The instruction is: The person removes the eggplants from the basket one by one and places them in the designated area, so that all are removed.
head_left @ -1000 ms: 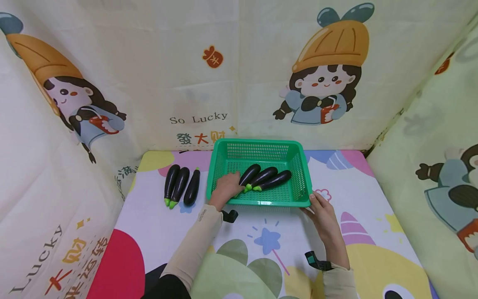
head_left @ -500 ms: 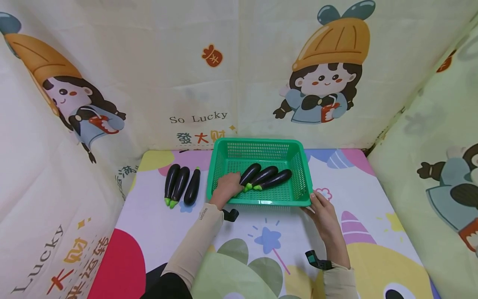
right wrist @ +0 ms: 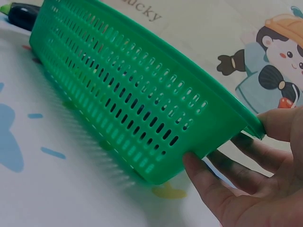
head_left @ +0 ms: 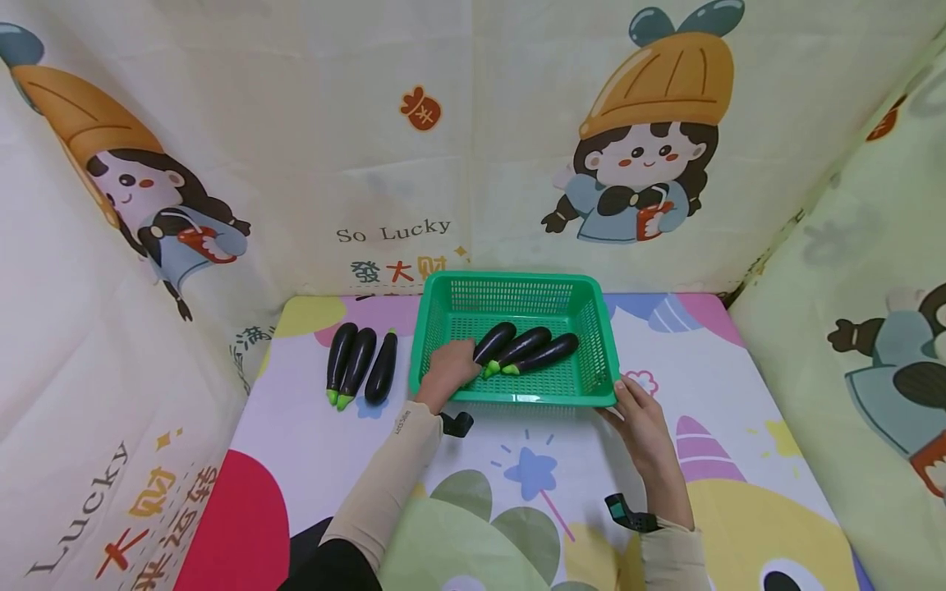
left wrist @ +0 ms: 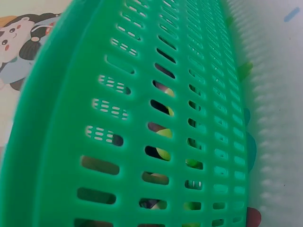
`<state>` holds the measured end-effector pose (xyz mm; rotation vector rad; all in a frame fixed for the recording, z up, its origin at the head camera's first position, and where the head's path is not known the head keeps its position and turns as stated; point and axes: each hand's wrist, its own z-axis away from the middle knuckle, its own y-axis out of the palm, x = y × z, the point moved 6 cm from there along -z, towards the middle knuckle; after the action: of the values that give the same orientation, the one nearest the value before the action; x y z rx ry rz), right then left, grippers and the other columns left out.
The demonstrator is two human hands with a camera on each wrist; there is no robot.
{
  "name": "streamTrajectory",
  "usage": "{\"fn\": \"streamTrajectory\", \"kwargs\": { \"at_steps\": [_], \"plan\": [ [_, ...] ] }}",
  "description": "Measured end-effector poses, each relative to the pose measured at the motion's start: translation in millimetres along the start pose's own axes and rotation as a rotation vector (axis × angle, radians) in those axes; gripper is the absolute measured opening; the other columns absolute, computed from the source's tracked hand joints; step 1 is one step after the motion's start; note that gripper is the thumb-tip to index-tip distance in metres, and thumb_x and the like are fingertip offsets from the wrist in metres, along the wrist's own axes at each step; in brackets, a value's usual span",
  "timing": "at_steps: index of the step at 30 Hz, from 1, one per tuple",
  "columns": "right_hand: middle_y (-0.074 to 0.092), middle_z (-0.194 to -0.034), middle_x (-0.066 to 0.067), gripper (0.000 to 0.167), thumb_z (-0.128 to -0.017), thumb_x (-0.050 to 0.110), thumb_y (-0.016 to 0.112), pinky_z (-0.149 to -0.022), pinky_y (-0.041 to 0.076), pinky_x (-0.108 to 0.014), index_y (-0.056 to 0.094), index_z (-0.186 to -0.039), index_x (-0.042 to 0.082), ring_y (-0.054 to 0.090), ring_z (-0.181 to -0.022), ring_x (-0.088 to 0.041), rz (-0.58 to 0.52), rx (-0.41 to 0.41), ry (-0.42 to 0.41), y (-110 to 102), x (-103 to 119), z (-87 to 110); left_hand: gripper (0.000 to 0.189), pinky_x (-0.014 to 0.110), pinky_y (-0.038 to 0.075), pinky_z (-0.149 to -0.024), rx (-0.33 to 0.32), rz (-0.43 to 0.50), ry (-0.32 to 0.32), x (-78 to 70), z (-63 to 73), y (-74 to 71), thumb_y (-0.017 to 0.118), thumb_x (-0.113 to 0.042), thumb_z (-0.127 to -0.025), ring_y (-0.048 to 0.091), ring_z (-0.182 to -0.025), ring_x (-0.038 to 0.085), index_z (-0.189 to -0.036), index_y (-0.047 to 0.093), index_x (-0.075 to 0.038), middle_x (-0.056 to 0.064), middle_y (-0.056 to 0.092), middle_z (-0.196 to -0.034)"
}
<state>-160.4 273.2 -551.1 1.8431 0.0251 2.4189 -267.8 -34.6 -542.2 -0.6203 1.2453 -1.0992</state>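
A green plastic basket (head_left: 517, 394) with slotted walls stands on the patterned table. Inside it three dark purple eggplants (head_left: 532, 349) lie fanned, green stem ends toward me. My left hand (head_left: 449, 371) reaches over the front rim and pinches the leftmost eggplant (head_left: 493, 343) near its stem end, which the fingers hide. In the left wrist view the basket wall (left wrist: 137, 99) covers most of that hand; green stems show through the slots. My right hand (head_left: 641, 423) grips the front right corner, thumb on the rim and fingers below, as the right wrist view shows.
Left of the basket, three more eggplants (head_left: 358, 365) lie side by side on the table (head_left: 318, 460). Cloth walls printed with cartoon figures (head_left: 639, 180) rise behind the table and on both sides. The basket's back edge is close to the rear wall.
Both hands, the basket and the eggplants keep their places. Only the head view shifts very slightly.
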Motion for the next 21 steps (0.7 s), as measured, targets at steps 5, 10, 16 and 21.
{"fn": "streamTrajectory", "kwargs": {
  "at_steps": [5,10,16,21],
  "plan": [
    [0.051,-0.146,-0.003,0.063,-0.11,0.038,0.049,-0.095,0.057,-0.02,0.036,-0.159,0.001,0.063,-0.12,0.0,-0.002,-0.002,0.002,-0.8,-1.0,-0.8,0.009,0.035,0.044,-0.058,-0.021,-0.013,-0.008,0.0,0.4,-1.6,0.068,-0.014,-0.096,0.057,-0.068,0.024,-0.102,0.064,-0.008,0.009,0.065,-0.086],
    [0.049,-0.148,-0.005,0.065,-0.11,0.04,0.049,-0.095,0.056,-0.019,0.035,-0.16,0.001,0.062,-0.121,0.0,0.008,0.003,0.006,-0.9,-1.8,-1.5,0.01,0.036,0.044,-0.058,-0.037,-0.009,-0.004,-1.8,3.2,-5.2,0.068,-0.014,-0.096,0.057,-0.068,0.024,-0.102,0.065,-0.007,0.01,0.066,-0.085],
    [0.051,-0.144,0.0,0.065,-0.11,0.04,0.049,-0.095,0.056,-0.02,0.035,-0.16,0.001,0.063,-0.12,0.001,0.002,0.003,0.007,-1.6,-2.3,-2.0,0.013,0.036,0.045,-0.056,-0.07,0.012,0.006,-7.3,8.5,-15.7,0.067,-0.016,-0.097,0.059,-0.068,0.025,-0.106,0.066,-0.007,0.011,0.068,-0.088],
    [0.053,-0.141,0.003,0.065,-0.11,0.04,0.049,-0.095,0.057,-0.02,0.035,-0.16,0.001,0.063,-0.12,-0.001,0.006,0.008,0.006,-1.6,-2.0,-2.4,0.024,0.036,0.045,-0.056,-0.085,0.013,0.015,-12.6,12.7,-25.6,0.066,-0.019,-0.1,0.06,-0.07,0.025,-0.12,0.067,-0.007,0.012,0.072,-0.096]
  ]
}}
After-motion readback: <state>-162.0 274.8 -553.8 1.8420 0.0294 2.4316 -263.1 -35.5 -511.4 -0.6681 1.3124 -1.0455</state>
